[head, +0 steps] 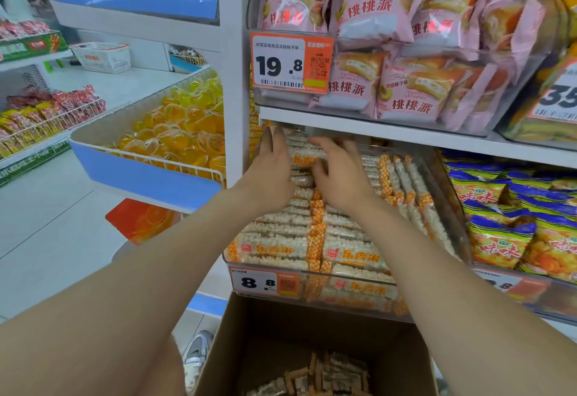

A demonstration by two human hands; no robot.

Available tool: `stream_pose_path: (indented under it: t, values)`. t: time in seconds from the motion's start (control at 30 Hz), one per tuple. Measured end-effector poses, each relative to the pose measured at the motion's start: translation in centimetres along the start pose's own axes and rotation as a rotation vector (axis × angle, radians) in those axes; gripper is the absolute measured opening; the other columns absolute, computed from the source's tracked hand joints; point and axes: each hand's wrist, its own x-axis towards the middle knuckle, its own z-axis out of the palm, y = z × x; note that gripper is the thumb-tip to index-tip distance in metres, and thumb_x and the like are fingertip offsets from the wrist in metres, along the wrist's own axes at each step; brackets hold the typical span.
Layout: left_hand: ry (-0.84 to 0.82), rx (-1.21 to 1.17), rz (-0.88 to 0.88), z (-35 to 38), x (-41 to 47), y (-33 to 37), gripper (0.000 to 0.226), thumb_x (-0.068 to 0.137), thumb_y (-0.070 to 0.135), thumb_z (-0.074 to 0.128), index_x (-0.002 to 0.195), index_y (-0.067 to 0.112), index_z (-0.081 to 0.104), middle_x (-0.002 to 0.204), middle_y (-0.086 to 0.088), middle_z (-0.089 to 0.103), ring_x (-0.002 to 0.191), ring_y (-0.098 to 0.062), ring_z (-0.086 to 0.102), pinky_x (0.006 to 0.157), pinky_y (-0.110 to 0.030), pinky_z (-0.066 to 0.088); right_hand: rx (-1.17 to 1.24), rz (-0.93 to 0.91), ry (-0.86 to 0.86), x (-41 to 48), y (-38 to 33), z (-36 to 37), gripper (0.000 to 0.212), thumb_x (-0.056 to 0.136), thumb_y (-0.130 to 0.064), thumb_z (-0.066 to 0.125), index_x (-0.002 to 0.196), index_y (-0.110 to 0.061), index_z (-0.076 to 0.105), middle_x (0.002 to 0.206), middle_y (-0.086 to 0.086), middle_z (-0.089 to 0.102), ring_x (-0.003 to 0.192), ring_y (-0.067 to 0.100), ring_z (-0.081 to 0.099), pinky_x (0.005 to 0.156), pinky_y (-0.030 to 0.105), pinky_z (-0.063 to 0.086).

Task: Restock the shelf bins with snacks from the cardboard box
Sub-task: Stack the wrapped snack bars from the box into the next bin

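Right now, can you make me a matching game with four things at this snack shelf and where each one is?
Things:
1. pink peach pie packs
2. orange jelly cups
3. cardboard box
4. blue and yellow snack bags

Places:
A. far left
B. lowest down
C. far right
D. highest up

Pairs: 1-D, 2-A, 3-B, 4-C
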Motion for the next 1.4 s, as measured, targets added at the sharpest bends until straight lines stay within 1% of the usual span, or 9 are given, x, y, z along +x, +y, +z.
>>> stream_pose_path:
  t: [0.1, 0.37, 0.83, 1.0, 1.07, 1.13, 1.27, 1.33, 1.4]
  values:
    - [-0.079, 0.069, -0.002, 0.0, -1.3, 0.4, 0.082, 0.106, 0.012, 0.045, 0.16, -0.004, -0.014, 0.169, -0.025, -0.018, 0.158, -0.037, -0.018, 0.126, -0.048, 0.005, -0.018, -0.034, -0.012, 0.7, -0.5, 0.3, 0.052, 0.101, -0.01, 0.049, 0.151, -0.024, 0.052, 0.144, 0.021, 0.055, 0.143, 0.035, 0.038, 0.114, 0.043, 0.042]
    - [-0.189, 0.191, -0.05, 0.0, -2.7, 0.6, 0.072, 0.111, 0.031, 0.036, 0.161, -0.006, 0.0, 0.165, -0.032, -0.024, 0.156, -0.046, -0.021, 0.127, -0.052, -0.002, -0.02, 0.014, 0.021, 1.7, -1.5, 0.8, 0.059, 0.099, -0.019, 0.054, 0.157, -0.02, 0.045, 0.147, 0.017, 0.052, 0.137, 0.035, 0.047, 0.111, 0.04, 0.041]
    - [-0.141, 0.073, -0.05, 0.3, -2.6, 1.4, 0.08, 0.102, 0.026, 0.052, 0.163, 0.006, 0.004, 0.169, -0.02, -0.007, 0.158, -0.044, -0.004, 0.127, -0.049, 0.01, -0.19, -0.096, -0.104, 1.6, -0.9, 1.1, 0.068, 0.099, -0.012, 0.047, 0.163, -0.023, 0.025, 0.161, 0.017, 0.034, 0.149, 0.042, 0.024, 0.123, 0.053, 0.023]
    - [-0.116, 0.074, -0.049, 0.3, -2.5, 1.2, 0.074, 0.101, 0.03, 0.054, 0.16, 0.009, 0.016, 0.162, -0.02, 0.009, 0.153, -0.046, 0.01, 0.123, -0.052, 0.022, 0.0, 0.161, 0.144, 0.2, -1.8, 0.1, 0.042, 0.09, -0.015, 0.066, 0.129, -0.007, 0.054, 0.124, 0.016, 0.054, 0.124, 0.033, 0.046, 0.1, 0.038, 0.044]
    - [-0.114, 0.079, -0.047, 0.2, -2.6, 1.1, 0.075, 0.101, 0.031, 0.056, 0.16, 0.008, 0.016, 0.163, -0.019, 0.007, 0.154, -0.046, 0.009, 0.123, -0.051, 0.021, 0.055, 0.201, 0.199, 0.4, -1.7, 0.0, 0.012, 0.09, -0.014, 0.069, 0.093, -0.011, 0.057, 0.089, 0.005, 0.059, 0.083, 0.015, 0.055, 0.067, 0.018, 0.042]
    - [-0.108, 0.081, -0.043, 0.1, -2.7, 1.1, 0.076, 0.1, 0.03, 0.057, 0.16, 0.007, 0.016, 0.164, -0.019, 0.007, 0.154, -0.046, 0.009, 0.123, -0.051, 0.021, 0.073, 0.199, 0.224, 0.8, -1.7, 0.1, 0.025, 0.09, -0.013, 0.07, 0.077, -0.016, 0.049, 0.069, -0.003, 0.049, 0.063, 0.012, 0.047, 0.049, 0.006, 0.033]
    - [-0.106, 0.087, -0.032, 0.0, -2.7, 1.0, 0.073, 0.1, 0.03, 0.057, 0.157, 0.006, 0.02, 0.162, -0.02, 0.009, 0.152, -0.046, 0.012, 0.122, -0.05, 0.021, 0.041, 0.115, 0.21, 0.8, -2.1, 0.5, 0.011, 0.09, -0.012, 0.067, 0.098, -0.016, 0.061, 0.085, 0.003, 0.062, 0.088, 0.031, 0.064, 0.063, 0.016, 0.038]
    - [-0.111, 0.094, -0.031, 0.1, -2.6, 0.9, 0.071, 0.1, 0.031, 0.057, 0.157, 0.006, 0.021, 0.162, -0.02, 0.01, 0.152, -0.047, 0.012, 0.122, -0.05, 0.02, 0.032, 0.112, 0.18, 0.8, -2.2, 0.6, 0.032, 0.091, -0.012, 0.067, 0.124, -0.013, 0.065, 0.109, 0.012, 0.069, 0.108, 0.034, 0.064, 0.081, 0.025, 0.045]
    - [-0.113, 0.105, -0.022, 0.2, -2.6, 0.9, 0.07, 0.1, 0.031, 0.057, 0.156, 0.006, 0.022, 0.16, -0.02, 0.014, 0.152, -0.046, 0.014, 0.122, -0.05, 0.022, 0.024, 0.113, 0.188, 0.7, -2.2, 0.5, 0.033, 0.091, -0.014, 0.067, 0.123, -0.012, 0.065, 0.109, 0.012, 0.068, 0.106, 0.033, 0.064, 0.079, 0.026, 0.043]
